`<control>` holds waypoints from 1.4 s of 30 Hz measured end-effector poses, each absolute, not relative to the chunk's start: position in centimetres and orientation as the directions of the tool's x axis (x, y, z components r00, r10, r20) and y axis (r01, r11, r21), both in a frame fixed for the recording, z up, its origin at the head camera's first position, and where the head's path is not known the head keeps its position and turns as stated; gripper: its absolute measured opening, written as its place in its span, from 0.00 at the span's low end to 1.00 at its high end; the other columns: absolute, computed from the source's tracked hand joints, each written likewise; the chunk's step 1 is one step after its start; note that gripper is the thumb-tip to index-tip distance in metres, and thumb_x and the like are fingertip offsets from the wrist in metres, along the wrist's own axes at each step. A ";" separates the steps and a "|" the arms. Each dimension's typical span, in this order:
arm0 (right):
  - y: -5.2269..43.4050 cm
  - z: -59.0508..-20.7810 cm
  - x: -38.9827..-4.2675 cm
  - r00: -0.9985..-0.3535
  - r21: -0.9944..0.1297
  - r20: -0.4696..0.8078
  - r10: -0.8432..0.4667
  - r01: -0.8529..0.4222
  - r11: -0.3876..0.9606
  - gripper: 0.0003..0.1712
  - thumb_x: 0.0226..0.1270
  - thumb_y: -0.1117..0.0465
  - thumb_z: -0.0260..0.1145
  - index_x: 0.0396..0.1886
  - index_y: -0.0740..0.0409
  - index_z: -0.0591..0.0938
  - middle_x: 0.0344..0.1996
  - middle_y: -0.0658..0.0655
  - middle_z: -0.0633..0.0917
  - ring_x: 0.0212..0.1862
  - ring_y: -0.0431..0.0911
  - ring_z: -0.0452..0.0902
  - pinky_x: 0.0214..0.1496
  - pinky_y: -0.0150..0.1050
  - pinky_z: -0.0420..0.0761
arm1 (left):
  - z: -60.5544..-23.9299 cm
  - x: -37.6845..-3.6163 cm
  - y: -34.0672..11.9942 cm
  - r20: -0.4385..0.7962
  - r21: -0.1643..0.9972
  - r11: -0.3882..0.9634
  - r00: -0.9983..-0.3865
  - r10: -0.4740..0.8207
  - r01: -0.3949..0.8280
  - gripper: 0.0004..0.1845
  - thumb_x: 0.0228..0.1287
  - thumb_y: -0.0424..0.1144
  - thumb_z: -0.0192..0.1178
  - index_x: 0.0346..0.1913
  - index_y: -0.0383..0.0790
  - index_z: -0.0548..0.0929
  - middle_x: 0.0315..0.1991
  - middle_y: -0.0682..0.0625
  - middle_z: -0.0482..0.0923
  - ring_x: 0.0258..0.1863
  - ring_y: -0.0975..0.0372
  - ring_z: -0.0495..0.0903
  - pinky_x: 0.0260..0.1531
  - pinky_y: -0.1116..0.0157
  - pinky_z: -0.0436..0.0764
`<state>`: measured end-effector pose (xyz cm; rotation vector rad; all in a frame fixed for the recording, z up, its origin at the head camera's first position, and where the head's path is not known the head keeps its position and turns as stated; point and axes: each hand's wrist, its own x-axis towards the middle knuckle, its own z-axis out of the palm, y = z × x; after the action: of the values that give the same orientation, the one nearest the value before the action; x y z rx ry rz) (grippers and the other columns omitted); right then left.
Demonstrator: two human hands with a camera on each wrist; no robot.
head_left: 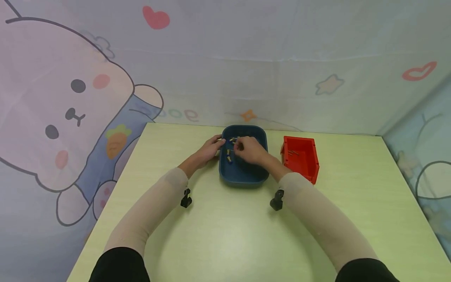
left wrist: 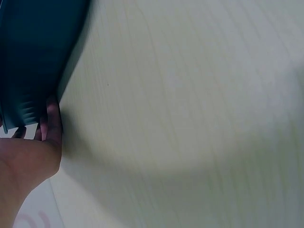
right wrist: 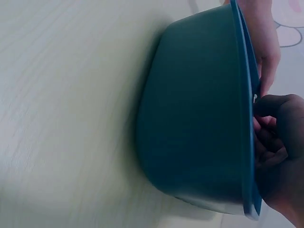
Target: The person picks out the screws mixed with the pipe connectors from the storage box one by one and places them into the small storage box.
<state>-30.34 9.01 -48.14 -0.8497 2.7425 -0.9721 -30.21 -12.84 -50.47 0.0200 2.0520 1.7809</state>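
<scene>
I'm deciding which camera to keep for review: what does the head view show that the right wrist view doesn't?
Only the head view shows the inside of the blue tub with the small parts in it, the red bin to its right, and both forearms with the right hand reaching into the tub.

Only the right wrist view shows the tub's outer wall side-on, down to where it meets the table.

Both show the tub, the table, and the left hand at the tub's rim.

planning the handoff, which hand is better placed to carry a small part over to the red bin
Right, probably. The right hand is already inside the blue tray among the small parts, and the red bin sits on its side. The left hand rests on the tray's far-side rim.
</scene>
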 end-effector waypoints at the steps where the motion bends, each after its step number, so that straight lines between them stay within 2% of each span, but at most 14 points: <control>1: 9.1 -48.0 -30.3 -0.833 -0.611 0.084 -0.546 -0.476 0.632 0.04 0.74 0.64 0.67 0.38 0.58 0.86 0.35 0.53 0.87 0.38 0.46 0.82 0.47 0.44 0.82 | -50.5 -30.2 -12.8 -0.302 0.949 0.177 -0.911 0.281 -0.259 0.31 0.87 0.50 0.48 0.84 0.44 0.58 0.79 0.40 0.62 0.79 0.46 0.63 0.73 0.43 0.69; 20: 11.2 -46.6 -28.8 -0.782 -0.623 0.157 -0.604 -0.553 0.553 0.02 0.71 0.65 0.70 0.39 0.59 0.87 0.34 0.52 0.87 0.37 0.45 0.81 0.44 0.41 0.84 | -50.6 -30.4 -13.0 -0.277 0.958 0.158 -0.921 0.273 -0.241 0.29 0.88 0.48 0.48 0.83 0.43 0.61 0.77 0.39 0.67 0.77 0.47 0.67 0.70 0.43 0.73; 31: 12.4 -46.3 -28.3 -0.812 -0.684 0.166 -0.559 -0.503 0.528 0.02 0.72 0.65 0.71 0.40 0.60 0.87 0.36 0.54 0.87 0.38 0.47 0.81 0.46 0.41 0.84 | -50.5 -30.4 -12.8 -0.283 0.955 0.170 -0.920 0.273 -0.243 0.30 0.88 0.49 0.48 0.84 0.43 0.60 0.77 0.39 0.67 0.77 0.47 0.67 0.69 0.43 0.74; 42: 13.8 -46.2 -27.5 -0.855 -0.744 0.180 -0.487 -0.442 0.500 0.03 0.73 0.65 0.72 0.42 0.60 0.88 0.38 0.56 0.88 0.39 0.48 0.82 0.47 0.41 0.84 | -50.5 -30.1 -12.7 -0.278 0.955 0.184 -0.916 0.289 -0.232 0.30 0.88 0.49 0.47 0.84 0.43 0.59 0.77 0.39 0.67 0.78 0.46 0.64 0.71 0.43 0.71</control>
<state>-27.45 13.76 -46.22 -0.8286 2.6750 -1.3032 -30.09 -12.73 -50.48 0.0539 2.0694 1.7803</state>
